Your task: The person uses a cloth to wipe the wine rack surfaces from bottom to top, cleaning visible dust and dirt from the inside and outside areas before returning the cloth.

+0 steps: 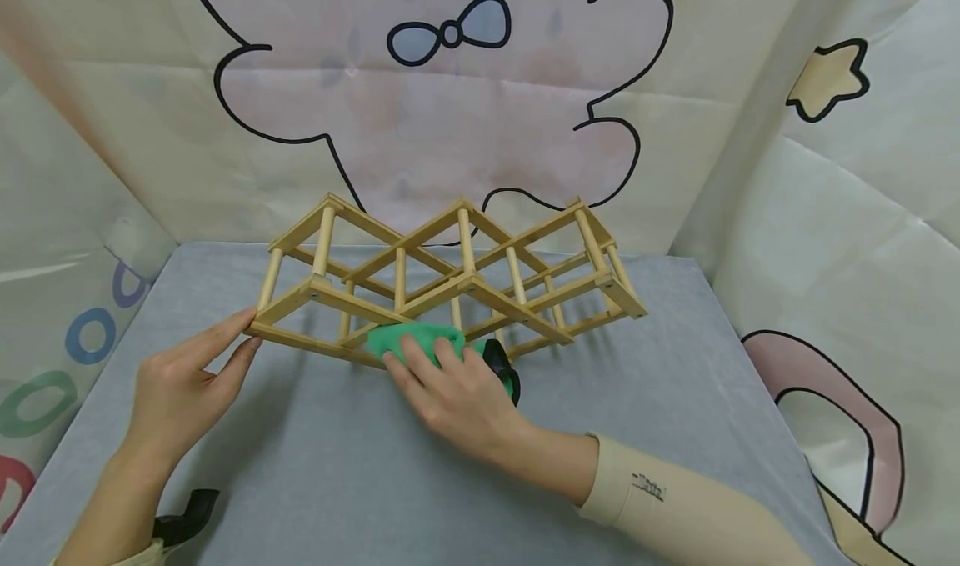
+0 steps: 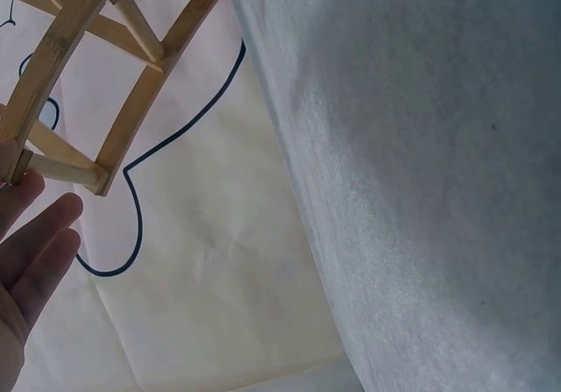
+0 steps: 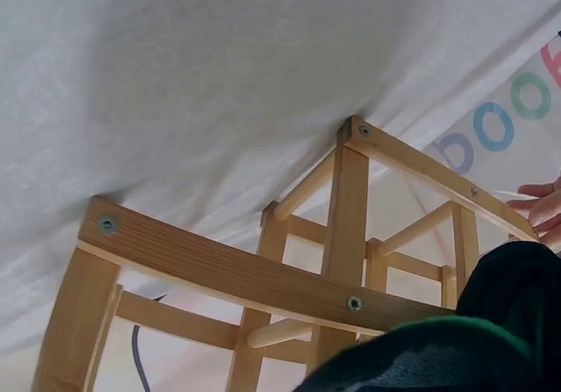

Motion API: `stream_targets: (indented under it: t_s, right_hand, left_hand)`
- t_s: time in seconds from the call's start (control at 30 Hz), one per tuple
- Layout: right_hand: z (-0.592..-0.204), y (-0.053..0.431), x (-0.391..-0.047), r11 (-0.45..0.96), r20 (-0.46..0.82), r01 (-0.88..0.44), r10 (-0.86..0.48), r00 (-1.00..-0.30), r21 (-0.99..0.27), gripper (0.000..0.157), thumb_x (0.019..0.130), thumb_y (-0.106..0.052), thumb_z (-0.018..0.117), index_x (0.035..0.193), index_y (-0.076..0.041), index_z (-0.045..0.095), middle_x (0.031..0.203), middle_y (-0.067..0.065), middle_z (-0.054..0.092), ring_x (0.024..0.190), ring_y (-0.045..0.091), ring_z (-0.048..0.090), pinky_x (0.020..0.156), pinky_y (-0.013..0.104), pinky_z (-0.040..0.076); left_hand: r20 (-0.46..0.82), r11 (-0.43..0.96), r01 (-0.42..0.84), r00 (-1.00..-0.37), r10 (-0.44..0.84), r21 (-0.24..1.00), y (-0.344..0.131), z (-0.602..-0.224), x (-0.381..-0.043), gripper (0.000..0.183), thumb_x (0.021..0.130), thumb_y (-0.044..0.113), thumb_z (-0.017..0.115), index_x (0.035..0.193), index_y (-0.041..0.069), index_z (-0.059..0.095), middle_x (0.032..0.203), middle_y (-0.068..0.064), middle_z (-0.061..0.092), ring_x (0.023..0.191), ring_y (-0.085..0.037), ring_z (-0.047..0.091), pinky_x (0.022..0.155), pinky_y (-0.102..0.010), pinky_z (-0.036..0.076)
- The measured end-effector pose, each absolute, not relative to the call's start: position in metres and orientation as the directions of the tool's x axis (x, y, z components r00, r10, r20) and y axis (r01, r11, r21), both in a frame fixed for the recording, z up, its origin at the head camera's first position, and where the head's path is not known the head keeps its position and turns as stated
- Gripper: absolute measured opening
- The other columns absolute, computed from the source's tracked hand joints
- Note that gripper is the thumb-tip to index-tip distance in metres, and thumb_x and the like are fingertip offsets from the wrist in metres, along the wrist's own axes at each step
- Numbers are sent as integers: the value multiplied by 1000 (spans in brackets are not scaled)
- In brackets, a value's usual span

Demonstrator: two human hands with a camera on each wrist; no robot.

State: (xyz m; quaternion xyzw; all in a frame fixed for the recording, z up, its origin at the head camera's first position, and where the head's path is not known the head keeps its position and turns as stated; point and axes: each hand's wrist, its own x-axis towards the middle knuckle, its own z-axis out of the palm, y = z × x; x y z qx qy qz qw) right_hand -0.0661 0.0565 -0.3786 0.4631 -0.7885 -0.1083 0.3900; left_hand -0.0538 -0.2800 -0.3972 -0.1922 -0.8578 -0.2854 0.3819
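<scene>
A folding wooden rack (image 1: 470, 283), made of crossed slats and round dowels, stands in a zigzag on the table. At its left end my left hand (image 1: 180, 391) pinches the lower corner between thumb and fingers. My right hand (image 1: 472, 403) holds a green cloth (image 1: 390, 339) against a lower front slat near the middle, fingers bent over it. In the left wrist view, the left hand's fingers (image 2: 35, 269) are at the rack's end. The right wrist view shows the slats (image 3: 210, 265) with screw heads, and the cloth (image 3: 438, 357) dark at the bottom.
A grey-blue cloth covers the table (image 1: 360, 483). Behind it hangs a printed backdrop (image 1: 450, 116), with side sheets at left and right. Black wrist-camera pieces sit at the left wrist (image 1: 187, 516) and beside the right hand.
</scene>
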Motion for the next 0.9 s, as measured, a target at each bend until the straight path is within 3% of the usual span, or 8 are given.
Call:
stream_targets:
  t_s: [0.33, 0.47, 0.7, 0.9]
  right_hand:
    - [-387, 74, -68, 555, 487, -650, -817, -308, 519, 30, 105, -16, 61, 132, -19, 74, 126, 7, 69, 81, 23, 62, 49, 26, 45]
    - [-396, 86, -66, 553, 447, -662, -824, -348, 506, 34, 108, -10, 53, 134, -20, 73, 127, 7, 68, 83, 25, 62, 51, 26, 46]
    - [-413, 114, -66, 556, 390, -676, -828, -403, 483, 52, 114, -3, 27, 134, -20, 72, 127, 9, 65, 80, 26, 59, 47, 25, 36]
    - [-424, 131, -70, 553, 435, -685, -824, -364, 474, 49, 114, -6, 30, 128, -18, 75, 121, 9, 66, 77, 25, 58, 46, 25, 34]
  left_hand:
    - [769, 761, 555, -628, 119, 336, -280, -397, -55, 55, 106, 52, 57, 121, 4, 79, 106, -16, 78, 109, 25, 51, 49, -11, 51]
    - [770, 762, 555, -627, 119, 334, -280, -398, -53, 54, 106, 51, 57, 121, 4, 79, 105, -16, 78, 108, 25, 51, 48, -12, 51]
    - [769, 762, 553, -629, 115, 338, -279, -398, -53, 54, 106, 51, 56, 120, 4, 79, 106, -16, 78, 111, 24, 52, 50, -11, 51]
    - [769, 770, 545, -630, 113, 333, -280, -398, -54, 55, 106, 52, 56, 120, 4, 79, 107, -16, 78, 111, 24, 51, 49, -12, 51]
